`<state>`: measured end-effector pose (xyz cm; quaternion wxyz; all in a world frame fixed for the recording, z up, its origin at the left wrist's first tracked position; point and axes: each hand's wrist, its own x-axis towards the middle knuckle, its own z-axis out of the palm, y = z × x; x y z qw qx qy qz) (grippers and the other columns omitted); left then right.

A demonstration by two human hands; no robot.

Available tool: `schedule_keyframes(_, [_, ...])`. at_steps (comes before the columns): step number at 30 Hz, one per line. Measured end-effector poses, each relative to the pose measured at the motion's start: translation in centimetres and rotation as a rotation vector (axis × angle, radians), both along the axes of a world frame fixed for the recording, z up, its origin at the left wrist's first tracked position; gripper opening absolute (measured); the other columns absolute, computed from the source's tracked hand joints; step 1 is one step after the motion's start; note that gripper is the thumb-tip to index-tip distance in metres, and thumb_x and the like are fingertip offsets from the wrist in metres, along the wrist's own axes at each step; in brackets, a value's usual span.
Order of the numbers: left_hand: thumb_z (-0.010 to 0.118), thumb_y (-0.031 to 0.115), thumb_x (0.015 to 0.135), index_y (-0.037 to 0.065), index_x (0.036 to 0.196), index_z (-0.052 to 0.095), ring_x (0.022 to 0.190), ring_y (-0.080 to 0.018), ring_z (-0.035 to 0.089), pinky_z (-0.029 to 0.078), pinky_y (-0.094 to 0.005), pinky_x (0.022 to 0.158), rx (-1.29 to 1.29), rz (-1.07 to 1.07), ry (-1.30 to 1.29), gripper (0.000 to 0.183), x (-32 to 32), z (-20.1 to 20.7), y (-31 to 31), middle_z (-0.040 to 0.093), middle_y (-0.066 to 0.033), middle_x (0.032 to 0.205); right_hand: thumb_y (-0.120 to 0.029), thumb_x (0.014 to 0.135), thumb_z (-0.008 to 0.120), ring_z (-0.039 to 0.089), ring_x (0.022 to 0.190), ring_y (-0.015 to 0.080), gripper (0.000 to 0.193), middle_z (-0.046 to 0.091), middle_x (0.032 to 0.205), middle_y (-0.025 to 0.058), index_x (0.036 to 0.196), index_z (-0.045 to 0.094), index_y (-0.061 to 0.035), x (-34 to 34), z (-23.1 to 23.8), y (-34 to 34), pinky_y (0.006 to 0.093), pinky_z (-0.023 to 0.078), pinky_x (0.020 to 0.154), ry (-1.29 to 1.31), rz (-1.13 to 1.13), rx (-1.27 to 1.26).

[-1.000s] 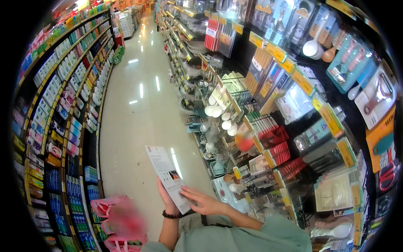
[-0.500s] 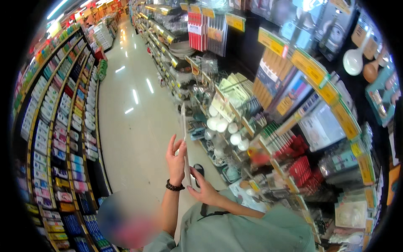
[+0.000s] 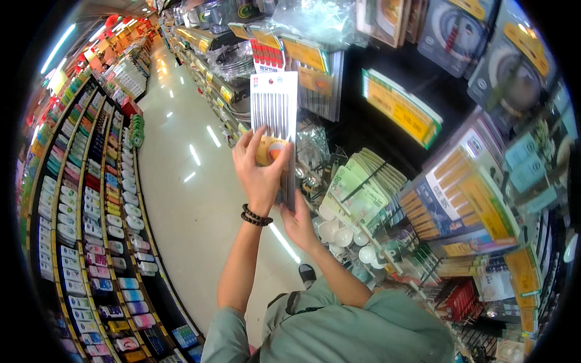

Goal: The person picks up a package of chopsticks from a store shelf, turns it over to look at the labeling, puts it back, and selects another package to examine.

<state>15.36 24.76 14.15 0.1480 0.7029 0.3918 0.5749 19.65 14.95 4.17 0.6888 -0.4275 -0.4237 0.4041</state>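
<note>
In front of me a flat pack of metal chopsticks (image 3: pixel 274 106) stands upright, its printed front facing me. My left hand (image 3: pixel 259 172) is closed on its middle, with the thumb on the right side and the fingers across the left. Lower down, my right hand (image 3: pixel 298 225) grips the bottom end of the pack; some of its fingers are hidden behind. Just beyond the pack's top hang red-topped chopstick packs (image 3: pixel 266 53). Close to its right, similar chopstick packs (image 3: pixel 321 94) hang under a yellow price tag (image 3: pixel 304 52).
Display racks on the right hold green packets (image 3: pixel 363 187), white spoons (image 3: pixel 344 236) and wooden chopstick packs (image 3: pixel 448 199). A yellow price label (image 3: pixel 399 109) juts out on a peg. Shelves of bottles (image 3: pixel 103 242) line the left side of the aisle floor (image 3: pixel 181 199).
The chopstick pack has gone up toward the hanging packs and turned from edge-on to face me. Both hands rose with it. My view has shifted toward the racks.
</note>
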Motion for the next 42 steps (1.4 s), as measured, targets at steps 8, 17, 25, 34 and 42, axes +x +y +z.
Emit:
schedule_keyframes(8, [0.086,0.022,0.067,0.01,0.12,0.066,0.115,-0.0295,0.051,0.043,-0.0413,0.097,0.151,-0.053,-0.066,0.058,2.5,1.7,5.9,0.051,-0.0143,0.127,0.009,0.094,0.042,0.05,0.119,0.0171,0.051,0.048,0.131,0.0123,0.143,0.03,0.0023,2.2,2.6,7.2,0.0318,0.043,0.099,0.05,-0.049,0.092])
schedule_keyframes(17, [0.087,0.022,0.062,0.011,0.121,0.066,0.113,-0.0307,0.048,0.044,-0.0408,0.091,0.253,-0.224,-0.111,0.063,4.1,1.9,10.3,0.048,-0.0163,0.128,0.007,0.095,0.045,0.048,0.12,0.0153,0.051,0.047,0.132,0.0091,0.143,0.032,-0.0005,3.0,2.1,11.6,0.0279,0.042,0.098,0.021,-0.216,0.149])
schedule_keyframes(25, [0.088,0.028,0.059,0.014,0.123,0.066,0.11,-0.0374,0.044,0.04,-0.045,0.09,0.26,-0.337,-0.089,0.07,3.9,2.0,12.8,0.046,-0.0215,0.127,0.003,0.093,0.054,0.044,0.127,0.0167,0.055,0.045,0.139,0.0103,0.143,0.032,0.0032,2.1,1.3,13.3,0.0332,0.036,0.107,0.075,-0.396,0.034])
schedule_keyframes(34, [0.089,0.027,0.059,0.014,0.12,0.068,0.11,-0.0388,0.043,0.04,-0.0475,0.09,0.181,-0.561,-0.142,0.066,7.1,1.2,14.6,0.044,-0.0238,0.128,0.006,0.091,0.049,0.039,0.133,0.0242,0.06,0.033,0.146,0.0149,0.146,0.024,-0.0015,1.6,0.9,14.0,0.037,0.038,0.106,-0.18,-0.887,0.055])
schedule_keyframes(42, [0.091,0.024,0.064,0.013,0.125,0.066,0.123,-0.0348,0.041,0.039,-0.0452,0.097,0.315,-0.501,-0.319,0.067,12.2,-1.0,16.0,0.038,-0.022,0.137,0.007,0.091,0.046,0.047,0.126,0.0243,0.043,0.043,0.137,0.0154,0.133,0.04,-0.0031,-3.5,2.1,6.8,0.0373,0.045,0.099,-0.185,-1.243,-0.049])
